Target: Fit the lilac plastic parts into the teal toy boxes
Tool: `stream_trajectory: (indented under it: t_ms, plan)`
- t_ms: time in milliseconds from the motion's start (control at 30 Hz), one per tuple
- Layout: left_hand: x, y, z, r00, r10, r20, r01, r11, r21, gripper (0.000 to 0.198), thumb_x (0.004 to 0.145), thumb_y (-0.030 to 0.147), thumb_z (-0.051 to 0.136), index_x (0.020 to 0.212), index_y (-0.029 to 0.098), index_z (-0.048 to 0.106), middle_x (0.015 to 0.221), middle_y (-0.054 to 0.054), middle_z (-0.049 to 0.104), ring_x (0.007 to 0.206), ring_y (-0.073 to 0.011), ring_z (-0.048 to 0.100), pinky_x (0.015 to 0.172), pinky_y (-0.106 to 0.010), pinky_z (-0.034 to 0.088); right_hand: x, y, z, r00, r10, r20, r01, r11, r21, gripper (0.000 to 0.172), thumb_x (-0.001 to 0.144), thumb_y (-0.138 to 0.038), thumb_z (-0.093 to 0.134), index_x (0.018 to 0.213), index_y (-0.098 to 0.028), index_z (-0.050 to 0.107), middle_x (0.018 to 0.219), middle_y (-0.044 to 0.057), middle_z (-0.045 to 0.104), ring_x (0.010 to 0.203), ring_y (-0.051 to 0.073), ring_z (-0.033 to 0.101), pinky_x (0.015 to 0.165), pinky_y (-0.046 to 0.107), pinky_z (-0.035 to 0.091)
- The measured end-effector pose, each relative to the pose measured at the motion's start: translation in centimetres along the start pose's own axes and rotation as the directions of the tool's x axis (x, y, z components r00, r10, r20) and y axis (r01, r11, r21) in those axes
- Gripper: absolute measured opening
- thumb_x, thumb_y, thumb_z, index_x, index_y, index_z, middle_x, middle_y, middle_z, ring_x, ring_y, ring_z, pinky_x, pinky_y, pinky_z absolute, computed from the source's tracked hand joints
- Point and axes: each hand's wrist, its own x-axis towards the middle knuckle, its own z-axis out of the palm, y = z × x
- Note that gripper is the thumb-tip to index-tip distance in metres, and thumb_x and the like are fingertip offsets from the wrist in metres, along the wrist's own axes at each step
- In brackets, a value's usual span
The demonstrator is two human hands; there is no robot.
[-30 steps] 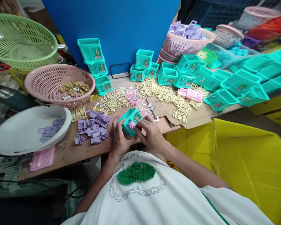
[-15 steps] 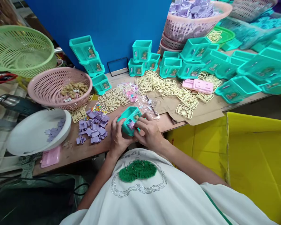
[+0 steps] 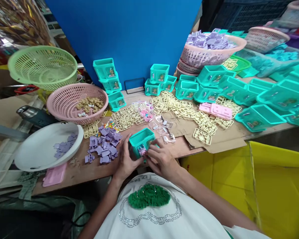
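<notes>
My left hand (image 3: 126, 160) is wrapped round the left side of a teal plastic box (image 3: 141, 134), tilted in front of my shirt. A small pink-and-lilac piece (image 3: 142, 151) sits at the front face of this box. My right hand (image 3: 161, 158) has its fingers bunched against that piece at the lower right; its fingertips are partly hidden. Left of the box lies a heap of purple plastic parts (image 3: 106, 146). Clear plastic pieces (image 3: 168, 137) lie on the table just beyond my right hand.
Cream part frames (image 3: 179, 108) spread over the cardboard. Teal boxes (image 3: 260, 117) stand at the right and back, some stacked. At the left are a pink basket (image 3: 62, 103), a green basket (image 3: 42, 66) and a white bowl (image 3: 37, 149). A yellow carton (image 3: 276, 179) is at right.
The camera view has tilted up, so the table sits lower in the picture. My left hand still holds the box; my right fingers have shifted slightly down along the small piece.
</notes>
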Motion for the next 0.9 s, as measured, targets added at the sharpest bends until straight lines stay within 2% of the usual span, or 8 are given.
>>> stream_trajectory:
  t_ms: [133,333,433,567,667,733,833,900]
  plan:
    - [0.5,-1.0,-1.7,0.994,0.033,0.105,-0.035,0.999,0.023,0.093,0.089,0.028,0.079,0.165,0.033,0.027,0.161,-0.016,0.046,0.154,-0.0341,0.046,0.126,-0.054,0.042,-0.5,0.8,-1.4,1.000,-0.020,0.019,0.020,1.000,0.023,0.015,0.097,-0.009,0.058,0.093,-0.023,0.062,0.080,0.005,0.068,0.084,0.023,0.057,0.077,0.039,0.052]
    - [0.5,-1.9,-2.3,0.976,0.070,0.208,-0.082,0.995,0.048,0.095,0.092,0.025,0.073,0.170,0.032,0.019,0.169,-0.017,0.038,0.160,-0.0354,0.037,0.130,-0.057,0.036,-1.2,5.1,-5.0,0.957,0.196,-0.213,-0.232,0.960,-0.159,0.015,0.102,-0.015,0.060,0.089,-0.021,0.066,0.075,0.003,0.069,0.071,0.019,0.056,0.072,0.035,0.048]
    - [0.4,-1.8,-1.7,0.979,0.073,0.189,-0.083,0.995,0.050,0.100,0.089,0.030,0.077,0.170,0.031,0.018,0.167,-0.016,0.042,0.159,-0.0371,0.039,0.130,-0.058,0.036,-1.3,6.6,-6.2,0.949,0.246,-0.196,-0.287,0.931,-0.224,0.018,0.102,-0.019,0.060,0.087,-0.022,0.067,0.075,0.005,0.070,0.076,0.022,0.059,0.070,0.034,0.049]
    - [0.3,-1.8,-0.4,0.989,0.077,0.127,-0.078,0.997,0.001,0.097,0.092,0.028,0.073,0.171,0.031,0.016,0.169,-0.017,0.042,0.158,-0.0345,0.042,0.128,-0.053,0.040,0.7,7.3,-6.4,0.970,0.194,-0.145,-0.223,0.951,-0.216,0.018,0.102,-0.018,0.061,0.086,-0.021,0.069,0.078,0.005,0.072,0.080,0.022,0.060,0.072,0.034,0.049]
    - [0.0,-2.0,0.5,0.993,0.042,0.107,-0.038,0.998,-0.043,0.101,0.093,0.028,0.072,0.172,0.030,0.009,0.174,-0.017,0.035,0.161,-0.0336,0.038,0.130,-0.050,0.039,4.5,7.9,-5.8,0.993,0.109,-0.053,-0.117,0.973,-0.197,0.018,0.104,-0.022,0.060,0.090,-0.021,0.072,0.080,0.006,0.073,0.082,0.023,0.060,0.077,0.035,0.050]
    - [-0.3,-2.2,1.0,0.995,0.015,0.103,-0.007,0.997,-0.074,0.102,0.095,0.027,0.070,0.173,0.031,0.005,0.177,-0.017,0.029,0.163,-0.0333,0.034,0.130,-0.049,0.038,7.9,8.4,-4.7,0.989,0.108,0.103,-0.080,0.966,-0.247,0.022,0.106,-0.023,0.055,0.096,-0.019,0.075,0.086,0.008,0.076,0.089,0.023,0.061,0.083,0.036,0.050]
    - [-0.9,-2.3,1.5,0.996,-0.011,0.085,0.020,0.995,-0.096,0.102,0.095,0.026,0.069,0.173,0.032,0.003,0.179,-0.017,0.024,0.164,-0.0336,0.031,0.130,-0.050,0.037,13.0,9.4,-1.9,0.881,0.239,0.409,-0.036,0.895,-0.445,0.025,0.107,-0.020,0.053,0.104,-0.015,0.077,0.107,0.013,0.079,0.109,0.027,0.060,0.099,0.043,0.047]
    - [-1.1,-2.3,1.5,0.998,-0.011,0.067,0.017,0.996,-0.087,0.103,0.095,0.027,0.070,0.173,0.032,0.003,0.178,-0.017,0.025,0.164,-0.0341,0.031,0.130,-0.051,0.038,15.5,10.3,0.2,0.816,0.289,0.501,0.005,0.862,-0.506,0.016,0.100,-0.023,0.066,0.104,-0.014,0.079,0.112,0.016,0.080,0.121,0.033,0.056,0.107,0.053,0.043]
